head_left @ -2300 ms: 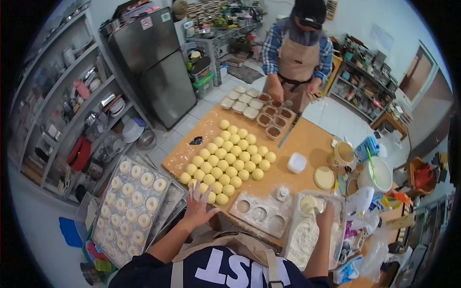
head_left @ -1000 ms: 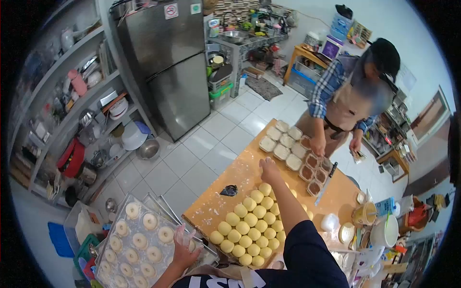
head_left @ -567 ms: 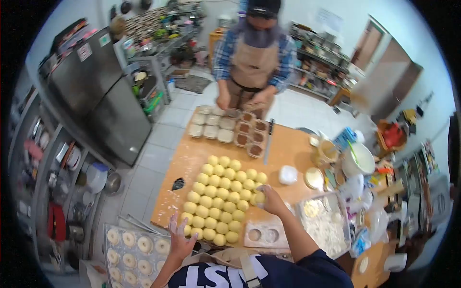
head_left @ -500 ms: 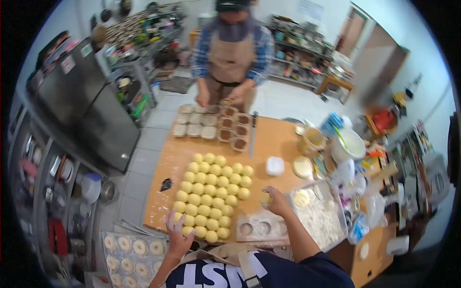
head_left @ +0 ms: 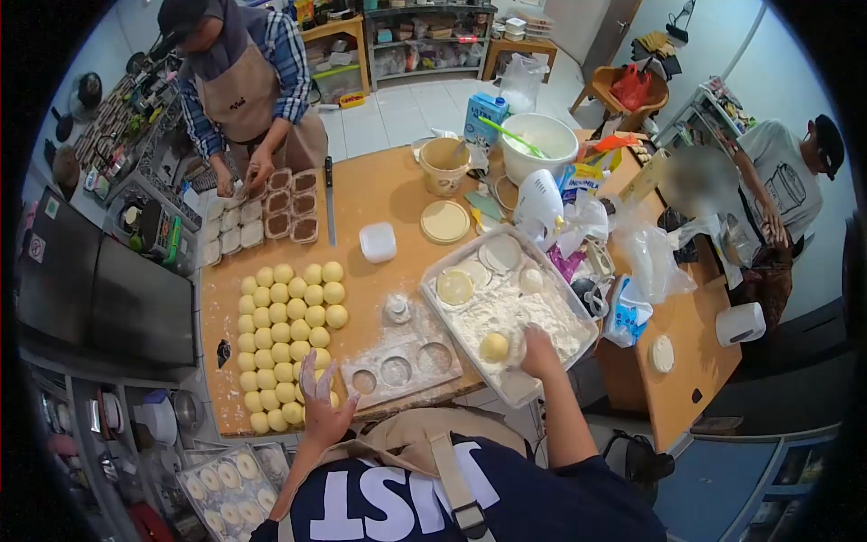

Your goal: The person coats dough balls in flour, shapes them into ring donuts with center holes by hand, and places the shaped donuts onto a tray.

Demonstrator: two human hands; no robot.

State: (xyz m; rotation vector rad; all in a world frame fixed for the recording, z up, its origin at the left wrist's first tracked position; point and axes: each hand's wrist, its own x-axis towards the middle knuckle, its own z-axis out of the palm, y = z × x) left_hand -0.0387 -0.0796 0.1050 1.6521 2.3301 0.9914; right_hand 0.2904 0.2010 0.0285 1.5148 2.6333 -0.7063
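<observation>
Rows of round yellow dough balls cover the left part of the wooden table. Over their lower right edge, my left hand is open with fingers spread. My right hand is low inside the flour tray, just right of a single dough ball; its fingertips are blurred against the white flour. A flat yellow disc and pale round pieces lie at the tray's upper end. Between my hands is a floured board with round hollows.
A co-worker handles small cups beside a knife. A white tub, tan bucket, mixing bowl and hand mixer stand on the table. Dough rings lie lower left; another person is at right.
My right hand has come back from the far side of the dough balls, carrying one ball across to the flour tray. My left hand stays spread near the balls. The view has turned right.
</observation>
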